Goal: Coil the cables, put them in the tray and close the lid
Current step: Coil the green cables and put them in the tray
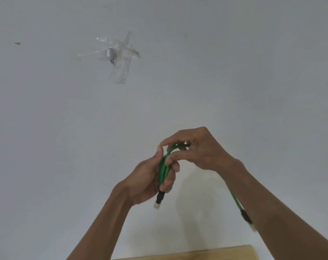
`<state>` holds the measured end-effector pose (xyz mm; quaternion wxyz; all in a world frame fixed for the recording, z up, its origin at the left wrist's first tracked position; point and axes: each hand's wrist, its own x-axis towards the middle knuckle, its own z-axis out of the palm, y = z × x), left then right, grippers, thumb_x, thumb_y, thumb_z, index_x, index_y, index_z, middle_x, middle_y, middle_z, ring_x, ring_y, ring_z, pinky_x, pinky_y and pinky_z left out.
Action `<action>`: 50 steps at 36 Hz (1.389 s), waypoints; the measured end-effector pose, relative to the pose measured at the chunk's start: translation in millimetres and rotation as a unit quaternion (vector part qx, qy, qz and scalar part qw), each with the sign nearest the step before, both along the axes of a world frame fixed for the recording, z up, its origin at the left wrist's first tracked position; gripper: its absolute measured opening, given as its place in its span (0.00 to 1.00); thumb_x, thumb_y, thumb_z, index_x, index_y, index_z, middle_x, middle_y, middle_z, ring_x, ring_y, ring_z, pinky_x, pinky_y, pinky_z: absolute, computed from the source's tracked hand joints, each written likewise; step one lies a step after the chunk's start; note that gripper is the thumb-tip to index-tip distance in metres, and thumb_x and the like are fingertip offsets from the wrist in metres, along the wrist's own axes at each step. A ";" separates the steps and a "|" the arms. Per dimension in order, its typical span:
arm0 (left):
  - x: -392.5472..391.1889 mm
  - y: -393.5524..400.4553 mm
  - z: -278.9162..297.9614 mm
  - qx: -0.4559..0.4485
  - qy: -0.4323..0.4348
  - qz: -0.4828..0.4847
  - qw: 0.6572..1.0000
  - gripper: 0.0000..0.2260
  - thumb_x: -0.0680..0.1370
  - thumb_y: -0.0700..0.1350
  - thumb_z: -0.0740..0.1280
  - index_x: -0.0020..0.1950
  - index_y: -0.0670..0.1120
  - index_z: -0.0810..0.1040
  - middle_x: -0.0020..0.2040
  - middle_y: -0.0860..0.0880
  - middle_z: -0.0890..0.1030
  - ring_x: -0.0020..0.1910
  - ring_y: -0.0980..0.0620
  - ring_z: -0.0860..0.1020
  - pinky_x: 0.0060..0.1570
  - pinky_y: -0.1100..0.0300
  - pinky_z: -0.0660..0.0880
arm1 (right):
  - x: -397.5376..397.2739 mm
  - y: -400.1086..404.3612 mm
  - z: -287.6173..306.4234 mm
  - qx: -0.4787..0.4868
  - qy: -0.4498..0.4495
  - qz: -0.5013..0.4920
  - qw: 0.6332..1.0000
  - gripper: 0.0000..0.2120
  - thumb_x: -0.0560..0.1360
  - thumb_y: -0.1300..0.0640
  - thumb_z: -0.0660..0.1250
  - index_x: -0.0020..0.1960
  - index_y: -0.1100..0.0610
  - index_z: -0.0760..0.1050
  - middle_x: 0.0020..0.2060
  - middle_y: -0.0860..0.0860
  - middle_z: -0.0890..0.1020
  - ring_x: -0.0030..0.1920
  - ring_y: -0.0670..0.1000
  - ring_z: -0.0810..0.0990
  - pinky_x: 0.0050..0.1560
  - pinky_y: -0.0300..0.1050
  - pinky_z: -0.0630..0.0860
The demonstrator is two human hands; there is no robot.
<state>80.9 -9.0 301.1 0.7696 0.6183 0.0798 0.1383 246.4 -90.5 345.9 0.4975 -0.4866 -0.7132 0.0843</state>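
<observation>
A green network cable [164,170] is folded into loops between both hands, raised in front of a white wall. My left hand [150,181] grips the bundled strands, and one clear plug with a black boot [158,201] hangs below its fingers. My right hand [197,149] pinches the top bend of the loop. The cable's other end [245,215] trails down behind my right forearm, with its plug near the wrist's lower edge. No tray or lid is in view.
A white wall [234,72] fills most of the view, with a small metal fitting under strips of clear tape [112,55] at the upper left. A light wooden surface [206,253] shows at the bottom edge.
</observation>
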 end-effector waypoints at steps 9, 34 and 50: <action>9.5 -16.7 0.8 -0.023 -0.090 -0.032 0.995 0.10 0.81 0.44 0.61 0.47 0.41 0.79 0.30 0.46 0.75 0.27 0.52 0.71 0.34 0.60 0.71 | 7.3 9.6 -31.8 -0.056 0.267 0.033 0.961 0.06 0.72 0.66 0.72 0.49 0.65 0.84 0.34 0.50 0.85 0.38 0.54 0.78 0.44 0.48 0.74; 29.6 29.8 20.1 0.129 -0.090 0.150 0.976 0.09 0.77 0.41 0.67 0.52 0.37 0.79 0.38 0.45 0.83 0.36 0.49 0.81 0.43 0.59 0.78 | -68.5 -36.8 -101.3 -0.068 0.176 -0.195 0.963 0.07 0.78 0.55 0.67 0.53 0.49 0.83 0.32 0.46 0.82 0.29 0.44 0.77 0.32 0.34 0.71; 17.7 -1.2 -3.3 0.093 0.050 0.089 0.990 0.30 0.82 0.64 0.49 0.41 0.41 0.75 0.30 0.44 0.72 0.27 0.49 0.69 0.35 0.57 0.70 | 10.5 -3.7 -19.2 0.060 -0.131 -0.150 0.978 0.13 0.64 0.41 0.77 0.39 0.49 0.81 0.31 0.45 0.81 0.31 0.46 0.75 0.32 0.45 0.73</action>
